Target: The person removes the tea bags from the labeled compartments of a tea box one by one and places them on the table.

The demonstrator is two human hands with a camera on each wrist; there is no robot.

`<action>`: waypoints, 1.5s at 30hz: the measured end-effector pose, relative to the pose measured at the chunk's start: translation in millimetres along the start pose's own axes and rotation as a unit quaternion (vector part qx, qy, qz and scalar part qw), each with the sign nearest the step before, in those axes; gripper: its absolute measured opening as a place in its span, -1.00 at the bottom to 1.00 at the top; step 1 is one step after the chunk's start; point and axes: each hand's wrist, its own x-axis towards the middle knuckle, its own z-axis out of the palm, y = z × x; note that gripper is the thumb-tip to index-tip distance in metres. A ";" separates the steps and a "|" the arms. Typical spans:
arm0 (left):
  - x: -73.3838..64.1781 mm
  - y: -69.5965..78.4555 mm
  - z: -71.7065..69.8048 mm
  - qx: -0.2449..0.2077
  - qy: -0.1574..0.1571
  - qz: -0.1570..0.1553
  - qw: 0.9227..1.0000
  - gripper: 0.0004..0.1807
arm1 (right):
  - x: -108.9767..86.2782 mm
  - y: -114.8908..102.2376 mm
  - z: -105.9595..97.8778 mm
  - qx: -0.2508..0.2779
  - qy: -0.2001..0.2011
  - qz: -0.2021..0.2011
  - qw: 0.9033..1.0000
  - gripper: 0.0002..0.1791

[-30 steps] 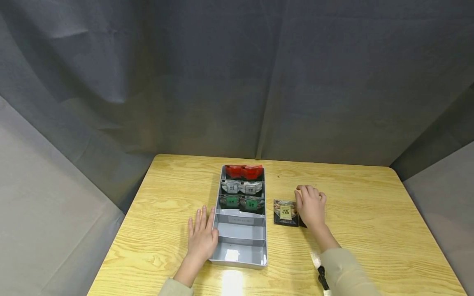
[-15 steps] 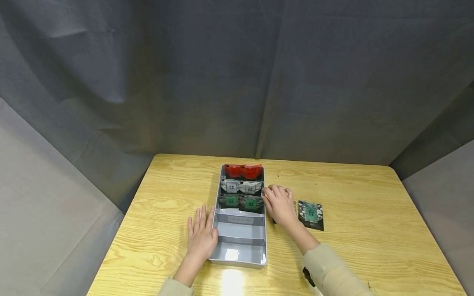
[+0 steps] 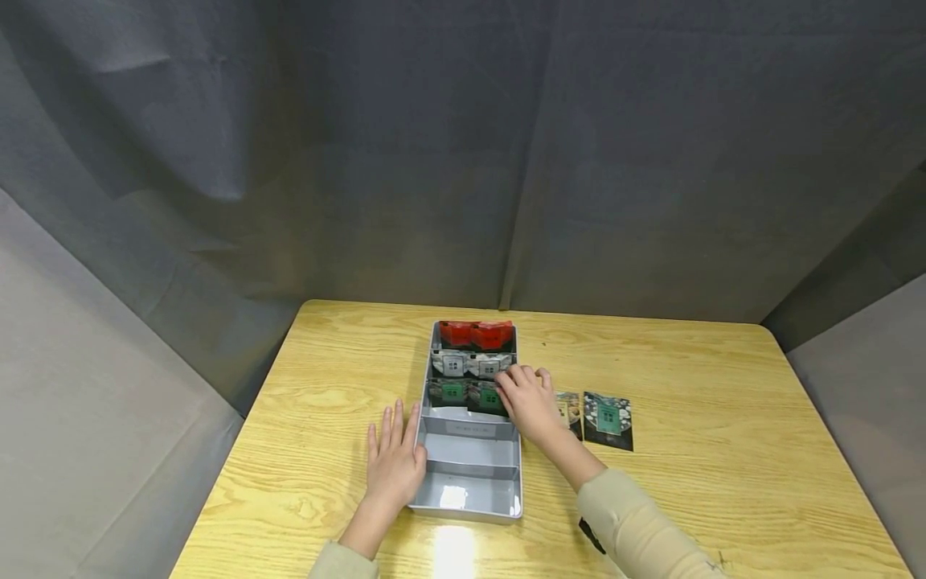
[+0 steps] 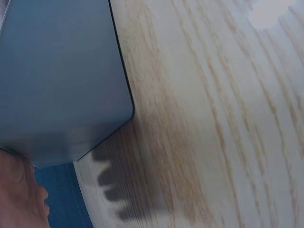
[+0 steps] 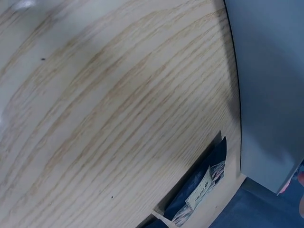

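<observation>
In the head view, a long grey divided tray (image 3: 470, 482) lies on the table. My left hand (image 3: 393, 466), fingers spread and straight, rests against its left wall near the front; in the left wrist view part of the hand (image 4: 21, 194) shows beside the wall. At the tray's right rim, my right hand (image 3: 534, 410) pinches the right edge of a dark green-labelled packet (image 3: 486, 397) in the third compartment, its fingertips partly hidden. A matching packet (image 3: 450, 392) stands to its left. Red packets (image 3: 473, 334) and white-labelled packets (image 3: 453, 366) stand in the two compartments behind.
Right of the tray, a yellow-labelled packet (image 3: 571, 412), partly behind my right hand, lies beside another green-labelled packet (image 3: 608, 420). A small black item (image 3: 591, 535) shows beside my right sleeve. Grey curtains (image 3: 405, 161) enclose the table's back and sides.
My right hand has moved left from above the loose green-labelled packet, past the yellow-labelled one, to the packet in the tray, which has shifted slightly. My left hand has stayed put.
</observation>
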 end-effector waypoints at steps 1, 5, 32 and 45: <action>0.1 -0.1 0.4 0.001 0.000 0.000 1.000 -0.38 | 0.2 -0.1 0.2 -0.002 0.000 -0.003 1.000 -0.87; 0.8 -0.9 1.6 0.004 -0.002 -0.001 1.000 -0.38 | 0.2 -0.1 0.5 -0.003 0.000 -0.015 1.000 -0.90; -0.2 -1.0 2.6 0.003 0.000 0.001 1.000 -0.38 | -4.8 13.4 -55.3 0.107 0.146 0.002 0.983 -0.92; -0.3 -1.6 1.6 0.001 -0.004 0.000 1.000 -0.38 | -39.3 86.6 -79.7 0.086 0.211 0.059 0.972 -0.93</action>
